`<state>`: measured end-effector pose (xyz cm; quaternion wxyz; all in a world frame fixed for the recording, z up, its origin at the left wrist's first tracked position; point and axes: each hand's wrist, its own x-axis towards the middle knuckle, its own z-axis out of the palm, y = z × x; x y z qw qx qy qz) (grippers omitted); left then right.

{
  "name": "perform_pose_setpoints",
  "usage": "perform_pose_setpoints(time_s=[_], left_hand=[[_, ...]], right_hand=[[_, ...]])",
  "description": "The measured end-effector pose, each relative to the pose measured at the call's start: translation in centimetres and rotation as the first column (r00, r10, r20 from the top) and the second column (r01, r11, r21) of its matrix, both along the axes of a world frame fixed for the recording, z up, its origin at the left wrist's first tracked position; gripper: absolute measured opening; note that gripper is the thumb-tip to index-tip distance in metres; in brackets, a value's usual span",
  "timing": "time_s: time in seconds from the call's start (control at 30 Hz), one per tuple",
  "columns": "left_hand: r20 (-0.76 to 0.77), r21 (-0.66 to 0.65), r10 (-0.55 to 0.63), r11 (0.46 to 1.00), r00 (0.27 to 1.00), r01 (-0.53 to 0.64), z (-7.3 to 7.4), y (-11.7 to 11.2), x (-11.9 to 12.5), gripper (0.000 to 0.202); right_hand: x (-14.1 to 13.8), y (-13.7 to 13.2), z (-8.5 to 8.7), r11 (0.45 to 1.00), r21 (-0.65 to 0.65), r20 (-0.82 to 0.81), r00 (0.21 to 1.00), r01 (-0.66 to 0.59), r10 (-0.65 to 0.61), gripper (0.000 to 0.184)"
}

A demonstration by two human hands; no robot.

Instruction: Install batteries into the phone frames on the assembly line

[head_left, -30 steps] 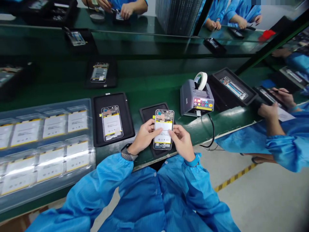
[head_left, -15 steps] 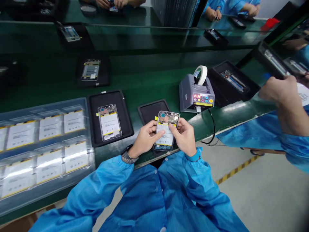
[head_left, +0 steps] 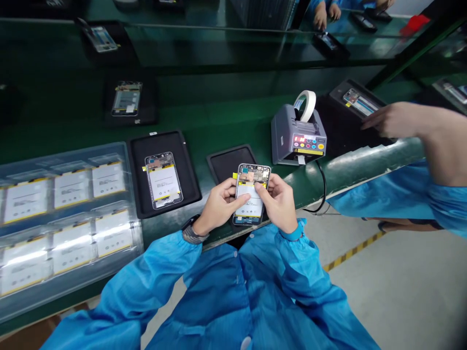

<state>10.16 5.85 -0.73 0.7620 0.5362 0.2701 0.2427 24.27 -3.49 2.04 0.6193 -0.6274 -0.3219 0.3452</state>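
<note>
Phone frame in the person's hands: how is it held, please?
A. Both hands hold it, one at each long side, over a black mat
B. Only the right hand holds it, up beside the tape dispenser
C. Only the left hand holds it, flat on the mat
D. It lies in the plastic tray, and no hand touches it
A: the left hand and the right hand hold the phone frame at its long sides, above the black mat.

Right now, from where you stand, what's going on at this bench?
The person's left hand and right hand hold a phone frame with a battery in it, above a black mat. Another phone frame lies on a black tray, beside a plastic tray of batteries. A co-worker's hand reaches past a tape dispenser.
</note>
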Motion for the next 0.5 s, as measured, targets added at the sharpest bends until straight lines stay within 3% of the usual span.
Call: perform_pose_setpoints(time_s=[0.27,0.5], left_hand=[[-0.005,-0.033,0.018,0.999,1.000,-0.019,-0.1,-0.4,0.0,0.048],[-0.024,-0.011,0.025,1.000,0.999,-0.025,-0.4,-0.5,0.1,0.049]], right_hand=[[0.1,-0.2,0.6,1.000,-0.016,-0.030,0.999,-0.017,0.016,0.041],[-0.1,0.4,-0.8,0.998,-0.003,0.054,0.997,0.058,-0.058,0.033]])
